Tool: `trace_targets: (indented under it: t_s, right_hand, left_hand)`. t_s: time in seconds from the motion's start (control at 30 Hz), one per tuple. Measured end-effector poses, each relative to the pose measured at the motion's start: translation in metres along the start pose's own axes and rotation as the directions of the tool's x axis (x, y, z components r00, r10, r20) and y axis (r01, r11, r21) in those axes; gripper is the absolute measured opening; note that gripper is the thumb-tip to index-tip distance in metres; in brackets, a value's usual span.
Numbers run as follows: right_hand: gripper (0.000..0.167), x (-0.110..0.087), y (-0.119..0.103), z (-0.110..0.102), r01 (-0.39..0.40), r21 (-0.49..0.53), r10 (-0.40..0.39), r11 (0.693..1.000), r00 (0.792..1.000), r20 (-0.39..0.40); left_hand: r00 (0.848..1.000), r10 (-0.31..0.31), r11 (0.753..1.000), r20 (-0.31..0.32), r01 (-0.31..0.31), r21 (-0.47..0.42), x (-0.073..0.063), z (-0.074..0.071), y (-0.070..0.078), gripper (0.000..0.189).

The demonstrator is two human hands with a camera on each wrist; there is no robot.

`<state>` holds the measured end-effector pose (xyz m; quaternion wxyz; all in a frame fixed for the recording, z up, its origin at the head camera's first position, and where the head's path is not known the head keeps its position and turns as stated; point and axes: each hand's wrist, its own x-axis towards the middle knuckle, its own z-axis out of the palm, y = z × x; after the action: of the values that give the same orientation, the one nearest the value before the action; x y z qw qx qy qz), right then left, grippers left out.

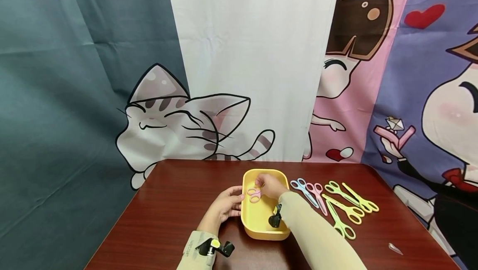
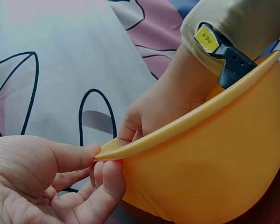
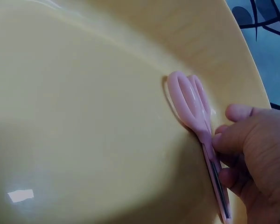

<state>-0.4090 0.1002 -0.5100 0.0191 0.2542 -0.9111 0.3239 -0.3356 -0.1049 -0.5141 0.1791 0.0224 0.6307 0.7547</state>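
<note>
Pinching the rim of the yellow rounded-rectangular tray [image 1: 265,235], the left hand [image 1: 226,205] sits at its left side. Inside, the curled right hand [image 1: 271,186] touches pink plastic-handled scissors [image 3: 204,132]; whether it grips them I cannot tell. Six other pastel scissors [image 1: 347,209] lie rightward on the glossy red-brown table [image 1: 179,195].

"R右手" on yellow label [image 2: 206,39], right wrist mount [image 2: 235,67], blurred lettering [image 1: 189,248] on left sleeve [image 1: 197,256]

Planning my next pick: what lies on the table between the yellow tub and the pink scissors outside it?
The blue scissors lie there, as the head view shows.
</note>
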Motion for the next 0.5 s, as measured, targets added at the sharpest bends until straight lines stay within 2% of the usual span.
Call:
trace_targets:
  t_s: [0.13,0.3,0.43,0.5]
  right_hand:
    - [0.025,0.0007,-0.002,0.0016,-0.066,-0.065,0.064,0.996,0.997,-0.039]
    - [0.022,0.0001,-0.0056,0.0015,-0.123,-0.071,0.121,0.99,0.992,-0.031]
    - [0.018,0.0008,-0.0001,0.0012,-0.122,-0.064,0.122,0.991,0.993,-0.003]
    - [0.017,0.0001,0.0022,0.0003,-0.101,-0.097,0.102,0.99,0.995,0.006]
  left_hand:
    - [1.0,0.006,1.0,0.002,-0.006,-0.002,0.0,-0.0005,-0.0005,0.048]
    - [1.0,-0.001,1.0,-0.003,0.001,-0.006,0.0014,-0.001,-0.0015,0.047]
    - [1.0,-0.01,1.0,-0.004,0.01,-0.002,0.0023,-0.0008,-0.0017,0.048]
    - [1.0,-0.012,1.0,-0.005,0.012,-0.004,0.0027,-0.0013,-0.0016,0.048]
